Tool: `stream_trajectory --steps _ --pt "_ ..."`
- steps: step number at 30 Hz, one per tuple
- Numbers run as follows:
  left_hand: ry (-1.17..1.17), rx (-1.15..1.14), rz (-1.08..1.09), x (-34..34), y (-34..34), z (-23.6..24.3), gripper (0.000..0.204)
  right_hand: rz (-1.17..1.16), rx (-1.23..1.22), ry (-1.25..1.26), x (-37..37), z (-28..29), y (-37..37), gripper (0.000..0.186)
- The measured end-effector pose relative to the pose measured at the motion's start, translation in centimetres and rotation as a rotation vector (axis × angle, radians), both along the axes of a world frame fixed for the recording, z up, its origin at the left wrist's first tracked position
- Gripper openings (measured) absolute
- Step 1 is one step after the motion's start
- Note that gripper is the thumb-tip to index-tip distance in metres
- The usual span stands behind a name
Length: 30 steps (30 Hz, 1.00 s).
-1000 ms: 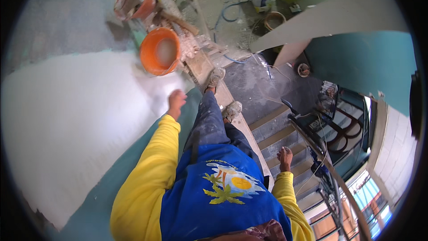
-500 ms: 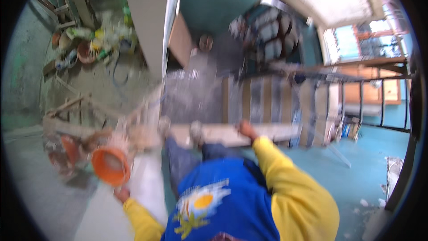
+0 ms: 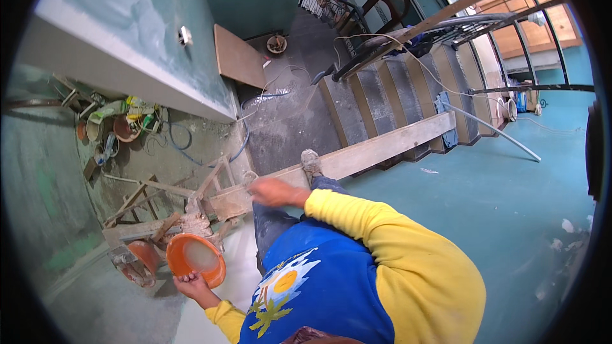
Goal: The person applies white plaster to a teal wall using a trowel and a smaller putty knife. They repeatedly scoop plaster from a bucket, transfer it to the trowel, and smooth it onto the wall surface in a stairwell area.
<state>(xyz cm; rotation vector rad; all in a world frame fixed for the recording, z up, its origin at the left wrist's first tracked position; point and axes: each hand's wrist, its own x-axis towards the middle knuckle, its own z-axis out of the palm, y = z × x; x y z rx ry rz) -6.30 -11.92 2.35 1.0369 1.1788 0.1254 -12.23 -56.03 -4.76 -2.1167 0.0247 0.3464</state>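
Note:
My left hand [image 3: 194, 282] grips the near rim of an orange bucket [image 3: 220, 272], its fingers curled over the edge. Pale, whitish stuff covers the bottom inside the bucket, whose mouth tilts up towards me. Just left of it a second orange bucket [image 3: 148, 260], smeared with dried plaster, lies tipped beside some boards. My right hand [image 3: 275, 192] is across in front of my body, above my legs and near the long plank [image 3: 389, 148]. Motion smears its fingers, and nothing held shows in it. One of my dusty shoes [image 3: 311, 162] is on the plank.
Tiled stairs [image 3: 373, 105] rise to the right behind the plank, with a metal railing [image 3: 519, 35] above. A rough wooden trestle [image 3: 137, 200] stands at the left. A wall end [image 3: 127, 70] juts out ahead. Hoses and a cable [image 3: 417, 57] cross the area; a grey pipe [image 3: 497, 132] leans right.
My right hand has left the plank on the right and swung left across my body. My left hand has closed on the orange bucket's rim. The whole view has turned.

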Motion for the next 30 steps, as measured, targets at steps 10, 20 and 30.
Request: stream_trajectory --steps 10,20,30 --pt "-0.176 -0.002 -0.337 -6.6 -21.7 12.6 0.023 0.390 0.233 -0.495 4.3 7.4 6.3 0.016" --pt "-0.280 -0.252 -0.850 -10.4 -40.9 14.1 0.019 0.353 -0.539 0.094 -2.0 0.0 -11.9 0.039" --pt "-0.276 -0.318 -1.217 -11.9 -49.4 13.0 0.025 0.153 -0.398 0.178 -6.7 -3.1 -21.4 0.036"
